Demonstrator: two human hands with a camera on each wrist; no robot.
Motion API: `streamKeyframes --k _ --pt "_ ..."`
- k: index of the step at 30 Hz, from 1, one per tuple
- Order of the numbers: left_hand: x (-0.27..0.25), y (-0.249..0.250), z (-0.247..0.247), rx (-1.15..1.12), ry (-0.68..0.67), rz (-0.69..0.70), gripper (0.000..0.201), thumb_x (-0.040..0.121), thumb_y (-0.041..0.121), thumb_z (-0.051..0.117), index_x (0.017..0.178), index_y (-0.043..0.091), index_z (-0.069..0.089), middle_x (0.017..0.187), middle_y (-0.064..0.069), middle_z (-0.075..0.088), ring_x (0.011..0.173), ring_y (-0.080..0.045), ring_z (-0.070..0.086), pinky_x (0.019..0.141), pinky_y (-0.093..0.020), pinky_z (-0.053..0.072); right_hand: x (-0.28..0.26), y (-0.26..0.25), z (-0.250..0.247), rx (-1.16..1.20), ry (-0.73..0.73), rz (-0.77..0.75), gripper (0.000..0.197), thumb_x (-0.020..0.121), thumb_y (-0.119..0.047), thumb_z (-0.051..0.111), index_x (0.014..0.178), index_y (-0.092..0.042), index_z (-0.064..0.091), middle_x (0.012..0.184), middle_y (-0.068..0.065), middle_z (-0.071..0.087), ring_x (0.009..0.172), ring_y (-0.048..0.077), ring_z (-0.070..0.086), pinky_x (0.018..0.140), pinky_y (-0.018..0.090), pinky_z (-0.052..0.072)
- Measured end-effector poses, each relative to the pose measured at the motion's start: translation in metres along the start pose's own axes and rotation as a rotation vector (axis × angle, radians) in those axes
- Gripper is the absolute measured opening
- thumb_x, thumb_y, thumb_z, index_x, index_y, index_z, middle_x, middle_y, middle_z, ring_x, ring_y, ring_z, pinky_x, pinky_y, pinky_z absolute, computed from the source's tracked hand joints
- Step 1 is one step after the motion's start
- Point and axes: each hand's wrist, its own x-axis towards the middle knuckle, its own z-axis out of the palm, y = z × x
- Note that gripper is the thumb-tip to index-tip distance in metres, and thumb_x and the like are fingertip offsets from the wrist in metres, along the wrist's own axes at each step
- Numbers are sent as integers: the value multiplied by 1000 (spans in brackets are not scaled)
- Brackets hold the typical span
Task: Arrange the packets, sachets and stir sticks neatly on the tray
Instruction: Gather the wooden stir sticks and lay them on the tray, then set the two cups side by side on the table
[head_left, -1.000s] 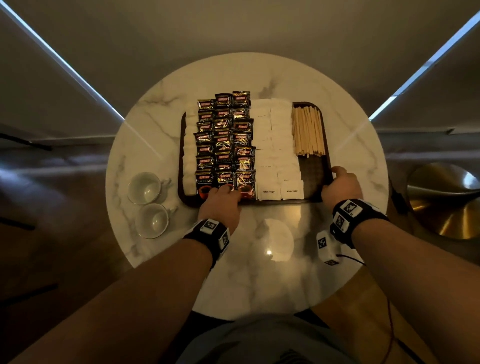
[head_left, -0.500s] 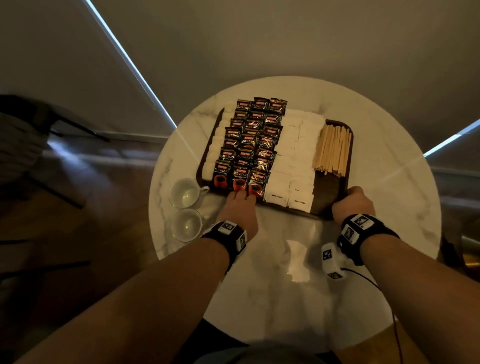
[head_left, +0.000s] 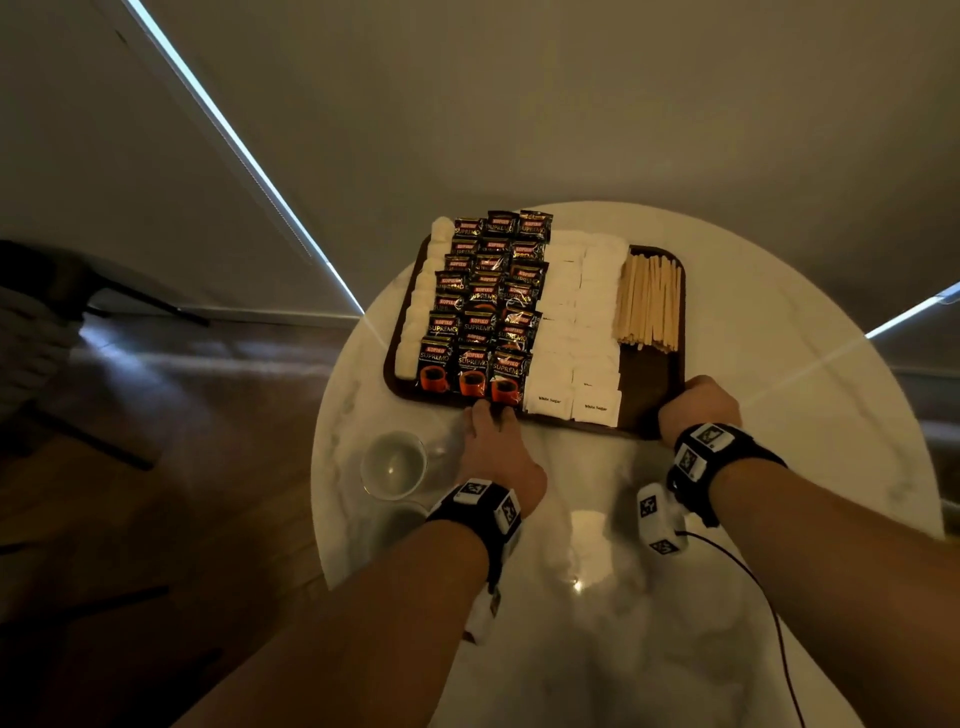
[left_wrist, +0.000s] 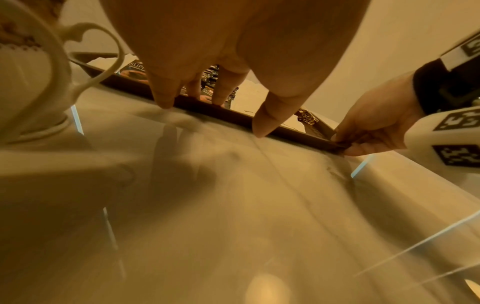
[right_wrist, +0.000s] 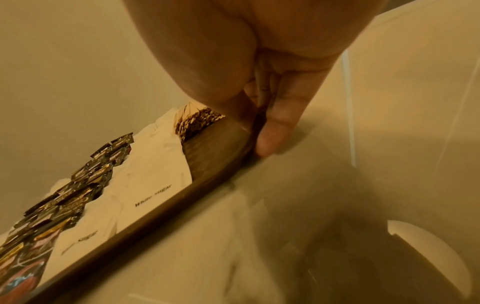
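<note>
We are seeing the tray (head_left: 652, 387) lying on the round table (head_left: 597, 597), stir sticks (head_left: 648, 304) pointing away from us at its right, coffee packets (head_left: 483, 312) and sugar sachets (head_left: 576, 322) filling rows. Right hand (head_left: 698, 410) is pinching its near-right corner; left hand (head_left: 501, 452) is touching the near rim, fingers straight.

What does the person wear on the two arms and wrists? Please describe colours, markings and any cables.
Both forearms are bare, with no sleeves. Each wrist carries a black band holding white blocks printed with black square-pattern markers. A thin dark cable runs from the right wrist's block towards the person.
</note>
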Motion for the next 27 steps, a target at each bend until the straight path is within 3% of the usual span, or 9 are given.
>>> streamKeyframes --k 5,9,15,19,21,24,27 --pt "11 0 -6 -11 0 -23 84 95 30 58 164 16 11 169 -8 -11 157 -35 11 124 -46 29 4 -12 0 -47 -15 12 29 95 -6 63 124 -2 62 125 23 66 115 41 64 91 42 56" --pt "13 -1 -4 32 -1 -16 84 95 27 57 164 17 10 169 -7 -9 157 -34 8 125 -47 28 5 -12 0 -77 -33 13 29 95 -6 64 124 -2 62 126 22 66 117 40 64 90 40 55" --pt "16 -5 -11 153 13 44 85 90 31 61 160 13 18 166 -7 7 155 -35 11 124 -48 28 6 -5 -5 -97 -53 -55 24 99 -9 63 122 -2 65 125 21 67 117 39 64 91 39 53" --pt "5 -5 -15 87 -34 55 87 91 30 61 163 14 14 171 -5 -3 157 -32 7 126 -47 23 -1 0 -14 -67 -63 -108 29 102 -19 63 125 -1 65 128 21 67 118 40 63 91 38 50" --pt "-13 -4 -14 63 -6 111 84 94 31 59 163 16 13 172 -4 -1 158 -29 7 126 -44 21 -13 0 -18 -38 -34 -133 38 102 -21 63 134 -1 60 134 22 63 123 41 60 96 41 50" --pt "-51 -6 -7 -93 101 225 66 98 29 55 159 22 29 167 -1 24 152 -21 29 122 -39 31 -45 1 -25 89 79 -286 49 98 -19 64 146 -10 54 142 19 54 126 39 58 103 45 50" --pt "-96 -24 5 -243 208 330 32 98 25 56 130 25 63 130 5 62 117 -14 58 103 -36 50 -88 -1 -24 146 39 -570 30 99 -21 64 129 -19 68 127 8 66 110 27 65 97 38 53"
